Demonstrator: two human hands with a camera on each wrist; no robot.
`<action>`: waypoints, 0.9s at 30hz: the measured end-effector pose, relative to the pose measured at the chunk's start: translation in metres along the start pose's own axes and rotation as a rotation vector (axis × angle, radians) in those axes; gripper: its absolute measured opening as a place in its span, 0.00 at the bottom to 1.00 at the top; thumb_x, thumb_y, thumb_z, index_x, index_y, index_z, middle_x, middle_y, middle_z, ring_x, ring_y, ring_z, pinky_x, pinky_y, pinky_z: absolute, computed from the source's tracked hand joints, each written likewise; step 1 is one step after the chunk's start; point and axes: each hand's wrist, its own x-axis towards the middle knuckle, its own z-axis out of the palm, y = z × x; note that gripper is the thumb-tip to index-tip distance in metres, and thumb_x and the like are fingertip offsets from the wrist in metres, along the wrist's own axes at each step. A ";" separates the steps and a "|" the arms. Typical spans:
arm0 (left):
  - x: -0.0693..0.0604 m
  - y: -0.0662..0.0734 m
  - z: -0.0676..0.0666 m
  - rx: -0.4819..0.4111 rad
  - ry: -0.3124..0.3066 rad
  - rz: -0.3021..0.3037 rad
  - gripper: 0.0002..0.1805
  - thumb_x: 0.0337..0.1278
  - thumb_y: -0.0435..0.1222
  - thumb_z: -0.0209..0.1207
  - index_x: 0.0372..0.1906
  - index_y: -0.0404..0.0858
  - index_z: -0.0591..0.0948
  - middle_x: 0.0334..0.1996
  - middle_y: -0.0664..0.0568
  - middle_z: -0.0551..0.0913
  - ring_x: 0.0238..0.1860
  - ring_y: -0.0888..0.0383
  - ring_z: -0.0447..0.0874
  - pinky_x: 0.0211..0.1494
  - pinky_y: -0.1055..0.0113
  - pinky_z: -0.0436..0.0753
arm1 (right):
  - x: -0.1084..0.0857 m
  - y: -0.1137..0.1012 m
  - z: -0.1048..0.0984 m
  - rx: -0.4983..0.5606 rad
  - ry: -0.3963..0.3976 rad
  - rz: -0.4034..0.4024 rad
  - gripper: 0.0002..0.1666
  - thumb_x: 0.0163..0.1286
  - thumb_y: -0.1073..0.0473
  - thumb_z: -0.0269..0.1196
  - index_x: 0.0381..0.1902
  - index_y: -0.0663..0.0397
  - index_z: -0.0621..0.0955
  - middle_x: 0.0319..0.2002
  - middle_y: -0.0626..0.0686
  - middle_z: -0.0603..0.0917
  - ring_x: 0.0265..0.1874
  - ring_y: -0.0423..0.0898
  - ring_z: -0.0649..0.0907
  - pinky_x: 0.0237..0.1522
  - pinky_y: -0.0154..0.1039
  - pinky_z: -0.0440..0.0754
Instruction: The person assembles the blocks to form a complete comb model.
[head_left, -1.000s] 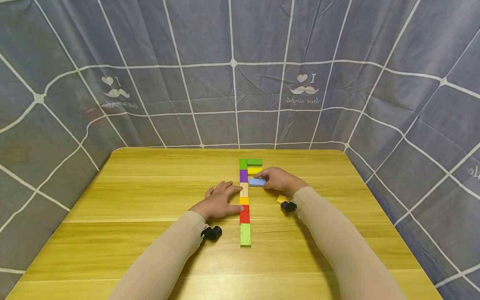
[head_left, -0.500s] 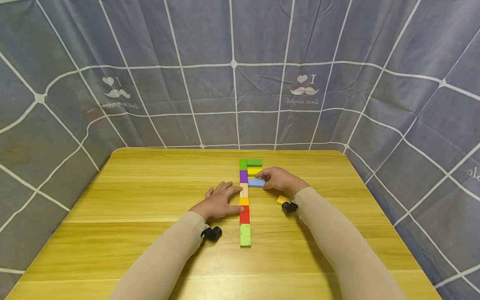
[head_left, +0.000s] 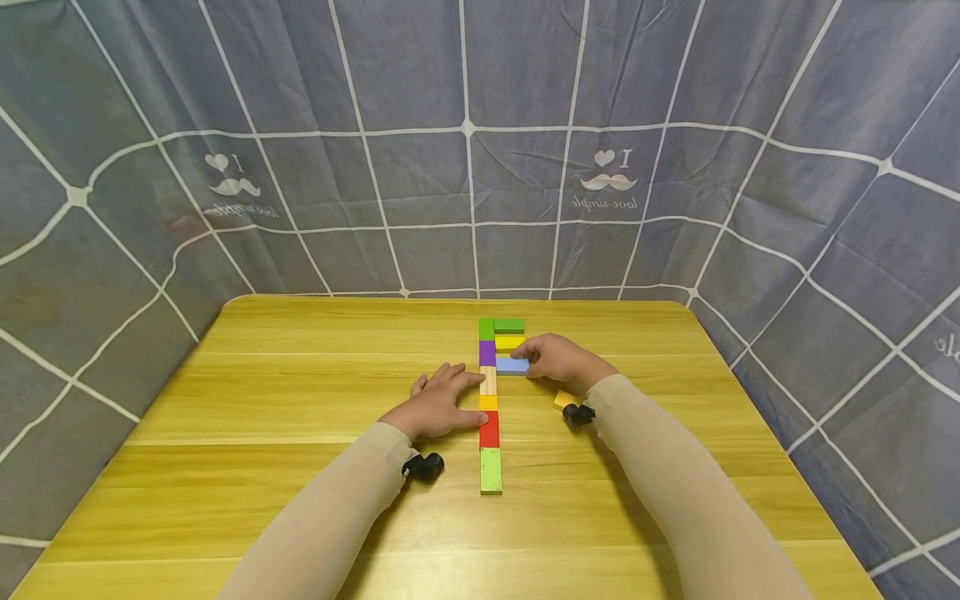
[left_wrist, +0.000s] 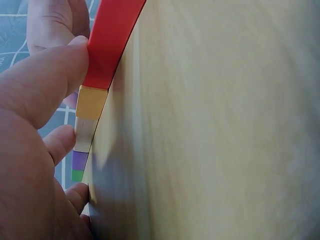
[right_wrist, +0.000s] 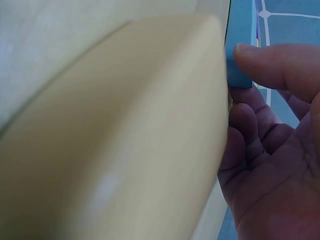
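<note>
A straight column of coloured wooden blocks runs away from me on the table. My left hand [head_left: 435, 402] lies along its left side, thumb on the red block [head_left: 489, 432] and a fingertip on the plain wood block [head_left: 491, 383]. An orange block [head_left: 488, 402] sits between those two. On the column's right, my right hand [head_left: 561, 362] pinches the right end of a blue block [head_left: 510, 366], whose left end meets the column. In the right wrist view the thumb presses the blue block [right_wrist: 240, 65], with fingers curled beneath.
Beyond the hands are a purple block [head_left: 487, 353], two green blocks [head_left: 510, 326] at the top, and a yellow block [head_left: 509, 342]. A light green block [head_left: 491, 472] ends the column nearest me. A loose yellow block [head_left: 563, 400] lies beside the right wrist.
The blue block has slid slightly left, closing the small gap to the column, with my right hand still pinching it. My left hand has stayed in place.
</note>
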 end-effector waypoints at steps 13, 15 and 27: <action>-0.004 0.005 -0.003 0.001 -0.004 0.013 0.42 0.64 0.60 0.65 0.81 0.56 0.67 0.86 0.46 0.53 0.87 0.41 0.39 0.83 0.33 0.37 | -0.002 0.000 -0.001 0.031 0.006 0.001 0.28 0.66 0.72 0.67 0.64 0.58 0.83 0.52 0.58 0.82 0.47 0.51 0.76 0.48 0.39 0.78; -0.005 0.005 -0.004 0.004 -0.008 0.009 0.42 0.64 0.60 0.65 0.81 0.56 0.66 0.86 0.47 0.53 0.87 0.41 0.39 0.83 0.33 0.37 | -0.003 0.001 -0.003 0.038 0.008 0.001 0.28 0.66 0.71 0.67 0.65 0.58 0.83 0.53 0.58 0.81 0.47 0.51 0.76 0.49 0.39 0.78; -0.005 0.005 -0.004 0.028 -0.004 -0.001 0.43 0.62 0.63 0.65 0.80 0.59 0.66 0.86 0.49 0.54 0.88 0.44 0.39 0.83 0.33 0.37 | -0.021 0.008 -0.022 -0.197 -0.002 -0.105 0.27 0.70 0.62 0.69 0.67 0.54 0.82 0.59 0.60 0.85 0.60 0.57 0.81 0.69 0.56 0.78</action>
